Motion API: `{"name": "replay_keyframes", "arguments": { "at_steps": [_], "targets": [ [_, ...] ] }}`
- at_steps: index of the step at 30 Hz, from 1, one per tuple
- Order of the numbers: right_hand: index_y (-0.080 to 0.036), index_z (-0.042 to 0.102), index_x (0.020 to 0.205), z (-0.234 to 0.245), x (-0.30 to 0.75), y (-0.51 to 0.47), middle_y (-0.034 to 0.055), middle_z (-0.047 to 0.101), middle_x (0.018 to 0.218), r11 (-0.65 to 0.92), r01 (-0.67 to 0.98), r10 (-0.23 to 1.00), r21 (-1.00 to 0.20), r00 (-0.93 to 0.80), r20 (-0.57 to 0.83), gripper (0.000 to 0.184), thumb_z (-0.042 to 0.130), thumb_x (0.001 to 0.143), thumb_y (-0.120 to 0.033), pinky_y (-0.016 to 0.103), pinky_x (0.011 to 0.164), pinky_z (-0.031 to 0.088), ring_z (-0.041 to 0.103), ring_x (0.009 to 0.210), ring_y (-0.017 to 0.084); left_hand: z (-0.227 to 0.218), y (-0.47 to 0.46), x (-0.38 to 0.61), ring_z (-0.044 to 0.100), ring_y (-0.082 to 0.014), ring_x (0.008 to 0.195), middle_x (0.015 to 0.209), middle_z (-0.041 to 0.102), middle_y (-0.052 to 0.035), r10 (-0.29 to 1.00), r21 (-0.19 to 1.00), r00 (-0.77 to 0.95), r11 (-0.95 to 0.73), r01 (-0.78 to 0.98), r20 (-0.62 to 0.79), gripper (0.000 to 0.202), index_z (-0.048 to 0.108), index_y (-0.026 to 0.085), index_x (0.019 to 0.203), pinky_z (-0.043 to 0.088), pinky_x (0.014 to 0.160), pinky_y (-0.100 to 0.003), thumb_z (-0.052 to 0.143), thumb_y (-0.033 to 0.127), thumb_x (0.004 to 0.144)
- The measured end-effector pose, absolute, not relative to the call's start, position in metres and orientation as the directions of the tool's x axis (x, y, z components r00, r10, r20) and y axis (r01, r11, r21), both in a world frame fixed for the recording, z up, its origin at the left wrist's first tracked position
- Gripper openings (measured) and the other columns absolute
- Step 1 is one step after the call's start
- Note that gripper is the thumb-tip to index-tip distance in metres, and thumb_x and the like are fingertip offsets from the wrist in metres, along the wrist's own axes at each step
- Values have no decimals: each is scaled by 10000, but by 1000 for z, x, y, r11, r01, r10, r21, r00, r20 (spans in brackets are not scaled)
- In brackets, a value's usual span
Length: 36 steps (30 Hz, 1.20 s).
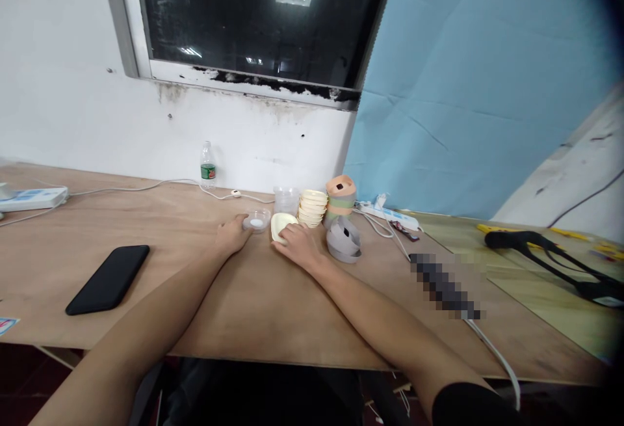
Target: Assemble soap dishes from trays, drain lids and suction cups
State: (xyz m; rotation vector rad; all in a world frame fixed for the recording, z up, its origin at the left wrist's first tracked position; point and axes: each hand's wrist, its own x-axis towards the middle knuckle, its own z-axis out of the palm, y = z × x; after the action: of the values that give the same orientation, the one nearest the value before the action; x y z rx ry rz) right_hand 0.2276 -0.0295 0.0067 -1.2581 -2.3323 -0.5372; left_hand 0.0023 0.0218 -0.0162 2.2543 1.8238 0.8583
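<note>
My left hand (233,235) rests on the table with its fingertips against the left side of a small clear plastic bowl (262,216), gripping its edge. A small white round patch shows in the bottom of that bowl. To its right, my right hand (301,245) holds a pale yellow bowl (277,222), tilted, its hollow side partly facing me. Fingers cover part of its right side. Close behind stand a stack of clear bowls (286,199) and a stack of pale yellow bowls (312,203).
Right of the stacks are piled orange and green pieces (341,197) and grey ring-like pieces (344,244). A bottle (207,169) stands by the wall. A black phone (108,279) lies left. Power strips (397,216), cables and a black-handled tool (541,250) lie around.
</note>
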Motion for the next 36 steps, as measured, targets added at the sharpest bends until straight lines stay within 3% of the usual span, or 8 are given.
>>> {"name": "replay_keyframes", "arguments": {
  "at_steps": [7,12,15,18,21,28,32,36],
  "targets": [
    [-191,612,837,9,235,-61,64,637,837,856,506,369,102,-738,565,151,567,841,-336,334,771,380,538,819,187,-6,23,1,551,-260,1135,1195,627,-77,761,483,26,-437,759,648,304,581,200,1153,400,985,-423,471,315,894],
    [-200,596,854,10,247,-78,58,628,853,916,401,362,-3,-823,438,190,623,784,-375,344,785,403,547,857,196,-1,15,3,601,-221,1007,1028,674,-73,682,476,71,-578,663,728,273,632,184,1012,452,919,-375,449,361,914],
    [-203,600,827,14,254,-74,58,629,835,905,425,376,-6,-794,478,261,632,790,-459,351,784,408,552,849,200,1,3,9,622,-197,898,963,684,-69,647,394,233,-669,630,726,285,639,179,988,482,832,-337,458,384,910],
    [-205,616,835,21,265,-68,61,642,837,825,564,437,13,-654,618,210,588,844,-413,353,792,402,555,834,197,7,-13,19,635,-186,825,924,695,-62,603,273,525,-772,574,601,319,649,182,988,489,772,-314,474,435,900],
    [-205,636,860,29,287,-63,68,656,868,639,769,518,-6,-424,743,190,551,871,-374,357,819,389,554,859,208,12,-26,28,635,-213,930,1002,697,-70,556,219,686,-826,519,469,367,648,191,1052,478,827,-324,508,481,874],
    [-173,644,1027,34,336,-48,117,658,949,93,995,644,-35,-33,765,380,588,809,-480,396,818,337,529,929,289,10,-28,34,608,-247,1025,1092,676,-69,588,218,741,-809,546,325,423,656,214,1102,449,920,-365,540,525,840],
    [-163,606,1111,30,339,-43,88,664,804,101,994,706,-40,-43,707,337,491,885,-384,389,809,330,555,861,272,6,-25,35,566,-258,1122,1219,617,-81,552,241,761,-834,497,342,439,625,227,1171,406,1000,-385,547,505,841],
    [-169,594,1133,32,333,-47,110,675,899,156,987,631,-49,-61,773,306,400,928,-286,400,832,330,561,890,269,3,-24,38,498,-274,1229,1356,526,-93,579,291,746,-814,503,330,478,591,224,1219,351,1065,-410,555,506,835]
  ]
}}
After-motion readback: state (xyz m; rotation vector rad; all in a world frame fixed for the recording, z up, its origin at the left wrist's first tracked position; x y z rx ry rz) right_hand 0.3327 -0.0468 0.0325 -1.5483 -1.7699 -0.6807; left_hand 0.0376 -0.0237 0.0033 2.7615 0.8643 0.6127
